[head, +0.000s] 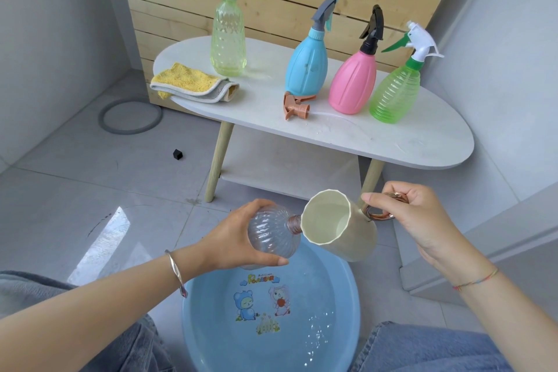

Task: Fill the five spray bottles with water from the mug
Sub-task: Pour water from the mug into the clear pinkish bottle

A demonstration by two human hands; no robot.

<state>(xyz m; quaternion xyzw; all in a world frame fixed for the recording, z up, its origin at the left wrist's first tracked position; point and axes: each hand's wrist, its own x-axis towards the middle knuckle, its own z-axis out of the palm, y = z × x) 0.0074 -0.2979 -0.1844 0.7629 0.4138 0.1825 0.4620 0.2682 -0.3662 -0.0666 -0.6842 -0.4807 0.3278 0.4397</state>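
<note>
The clear spray bottle (273, 235) is gripped around its body by the left hand (238, 238) above the blue basin (347, 290), its long axis tilted, neck directed rightward. The mug (338, 220) is held by its ring handle in the right hand (410, 214), tipped leftward, its rim touching the neck. Pouring is judged to depend on this rim-to-neck alignment.

A home corner (tiled floor (90, 178), cartoon washbasin (211, 341), low table (407, 136))
</note>
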